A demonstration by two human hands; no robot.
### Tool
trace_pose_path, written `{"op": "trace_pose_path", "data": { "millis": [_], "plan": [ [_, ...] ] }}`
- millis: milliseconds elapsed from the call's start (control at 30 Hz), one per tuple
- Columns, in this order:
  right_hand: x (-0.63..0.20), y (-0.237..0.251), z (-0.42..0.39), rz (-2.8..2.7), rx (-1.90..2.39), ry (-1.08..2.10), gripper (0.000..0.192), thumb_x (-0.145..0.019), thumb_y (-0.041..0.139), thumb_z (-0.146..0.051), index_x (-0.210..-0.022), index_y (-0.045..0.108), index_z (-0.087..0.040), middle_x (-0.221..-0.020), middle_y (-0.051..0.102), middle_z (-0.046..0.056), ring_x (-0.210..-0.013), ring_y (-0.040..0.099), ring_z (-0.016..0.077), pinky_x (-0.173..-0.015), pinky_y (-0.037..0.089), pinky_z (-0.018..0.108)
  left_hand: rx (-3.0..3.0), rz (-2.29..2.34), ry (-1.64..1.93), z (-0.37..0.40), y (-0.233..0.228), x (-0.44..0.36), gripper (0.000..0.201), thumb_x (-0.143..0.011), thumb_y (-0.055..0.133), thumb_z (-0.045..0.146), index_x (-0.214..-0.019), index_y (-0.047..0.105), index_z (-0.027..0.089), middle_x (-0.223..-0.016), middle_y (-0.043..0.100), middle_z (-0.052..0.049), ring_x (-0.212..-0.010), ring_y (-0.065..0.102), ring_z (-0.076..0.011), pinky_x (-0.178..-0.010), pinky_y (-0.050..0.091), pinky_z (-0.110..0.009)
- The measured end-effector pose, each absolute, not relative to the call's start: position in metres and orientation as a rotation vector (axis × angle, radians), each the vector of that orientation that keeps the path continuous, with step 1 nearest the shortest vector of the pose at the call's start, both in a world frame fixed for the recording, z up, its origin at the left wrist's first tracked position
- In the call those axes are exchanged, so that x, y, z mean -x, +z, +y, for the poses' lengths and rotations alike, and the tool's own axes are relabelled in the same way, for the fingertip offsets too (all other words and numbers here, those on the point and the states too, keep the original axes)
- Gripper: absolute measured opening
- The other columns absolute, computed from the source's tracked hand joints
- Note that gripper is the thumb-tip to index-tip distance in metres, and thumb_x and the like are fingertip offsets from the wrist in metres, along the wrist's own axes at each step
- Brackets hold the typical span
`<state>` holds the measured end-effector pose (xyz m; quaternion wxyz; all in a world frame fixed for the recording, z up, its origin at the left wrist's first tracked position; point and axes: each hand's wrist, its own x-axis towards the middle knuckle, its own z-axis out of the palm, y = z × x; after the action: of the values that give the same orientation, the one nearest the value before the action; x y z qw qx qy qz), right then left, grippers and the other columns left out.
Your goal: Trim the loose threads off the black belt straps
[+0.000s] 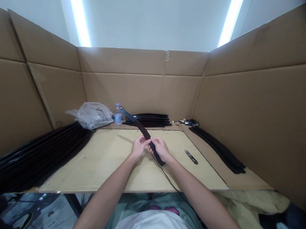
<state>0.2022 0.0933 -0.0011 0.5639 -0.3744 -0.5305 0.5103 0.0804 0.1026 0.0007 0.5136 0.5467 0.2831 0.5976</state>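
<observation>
Both of my hands hold a long, narrow black strip (pixel 143 129) slantwise above the table. Its far end is glossy and bluish, while the rest looks dull and dark. My left hand (pixel 139 147) pinches the strip's left edge near the middle. Close beside it, my right hand (pixel 159 148) grips the same strip from the right, fingers curled behind it. Below the hands the strip's near end points toward me. A thin black cord (pixel 167 176) runs from under the strip over the table edge toward my lap. What the fingertips pinch exactly is too small to tell.
Thread snips (pixel 191 157) lie on the pale board (pixel 106 158). Black strips are piled at left (pixel 41 152), back (pixel 150 119) and right (pixel 217 150). A plastic bag (pixel 94 115), a water bottle (pixel 117 115) and tangled cords (pixel 190 122) stand near the cardboard walls (pixel 125 88).
</observation>
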Motion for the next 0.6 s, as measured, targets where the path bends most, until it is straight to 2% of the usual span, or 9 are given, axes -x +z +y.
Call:
{"op": "trace_pose_path", "data": {
  "millis": [133,233,367,500,600],
  "plan": [
    [-0.201,-0.004,0.094,-1.274,0.908,1.190,0.038,-0.077,0.056,-0.056,-0.070,0.048,-0.020,-0.056,0.060,-0.001,-0.041,0.052,0.0095,-0.037,0.040,0.020,-1.297,0.667,1.386,0.100,0.001,-0.079,0.029,-0.066,0.073,0.032,-0.085,0.064,0.013,-0.067,0.062,-0.003,-0.052,0.055,-0.0122,-0.053,0.045,-0.027],
    [-0.201,-0.005,0.093,-1.322,0.971,1.177,0.038,-0.080,0.050,-0.057,-0.074,0.051,-0.019,-0.058,0.063,0.001,-0.044,0.056,0.0117,-0.041,0.044,0.022,-1.285,0.674,1.358,0.101,0.000,-0.077,0.029,-0.065,0.073,0.032,-0.084,0.065,0.012,-0.064,0.062,-0.003,-0.047,0.052,-0.0111,-0.050,0.043,-0.026],
    [-0.209,-0.001,0.094,-1.406,1.166,1.072,0.044,-0.085,0.042,-0.056,-0.076,0.057,-0.016,-0.059,0.064,0.004,-0.046,0.059,0.0139,-0.042,0.045,0.024,-1.252,0.721,1.359,0.105,0.001,-0.074,0.028,-0.061,0.075,0.029,-0.082,0.068,0.012,-0.078,0.067,-0.008,-0.062,0.059,-0.0134,-0.059,0.044,-0.026],
    [-0.251,0.013,0.102,-1.426,1.487,0.772,0.044,-0.092,0.040,-0.048,-0.080,0.060,-0.012,-0.061,0.063,0.003,-0.048,0.058,0.0119,-0.048,0.046,0.024,-1.214,0.767,1.327,0.108,0.002,-0.070,0.027,-0.059,0.075,0.026,-0.081,0.069,0.012,-0.085,0.069,-0.010,-0.074,0.061,-0.0174,-0.068,0.044,-0.028],
    [-0.304,0.029,0.107,-1.405,1.755,0.473,0.030,-0.090,0.052,-0.041,-0.092,0.061,-0.012,-0.082,0.064,0.002,-0.069,0.062,0.0132,-0.065,0.051,0.030,-1.196,0.790,1.295,0.108,0.002,-0.068,0.022,-0.058,0.074,0.025,-0.075,0.069,0.011,-0.081,0.069,-0.009,-0.073,0.060,-0.0176,-0.067,0.042,-0.029]
  ]
}}
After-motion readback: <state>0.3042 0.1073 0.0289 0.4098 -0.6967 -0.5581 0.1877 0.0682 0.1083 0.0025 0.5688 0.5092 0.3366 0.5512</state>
